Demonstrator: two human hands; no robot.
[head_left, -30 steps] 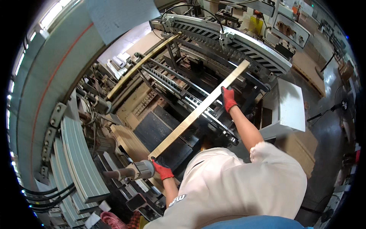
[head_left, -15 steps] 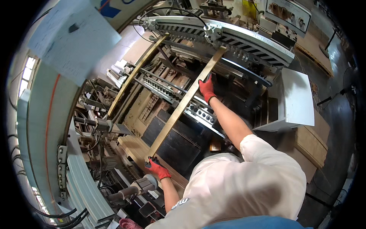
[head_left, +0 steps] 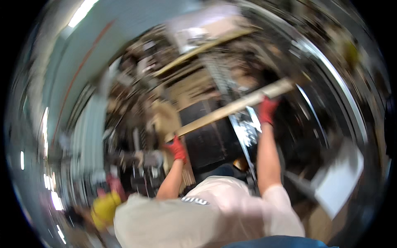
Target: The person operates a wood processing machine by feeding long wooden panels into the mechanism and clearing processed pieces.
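Note:
A long, narrow wooden strip (head_left: 233, 108) slants across the machine frame, its right end farther from me. My left hand (head_left: 177, 149), in a red glove with dark fingertips, is closed on its near left end. With the other red glove, my right hand (head_left: 269, 110) grips the strip close to its far right end. Motion smears the picture, so the exact finger positions are soft. Beneath the strip lies a dark flat panel (head_left: 206, 142). Beside my left hand is a stack of wooden boards (head_left: 165, 118).
Another wooden strip (head_left: 202, 48) lies across the far side of the machine. A curved-looking metal rail (head_left: 331, 62) runs along the right. A white box-like panel (head_left: 341, 180) stands at the lower right. Pale long profiles (head_left: 87, 134) and a yellow object (head_left: 105, 210) are at left.
The view has swung round, so the machine appears turned clockwise and blurred. Both hands still hold the strip, which now lies flatter across the picture.

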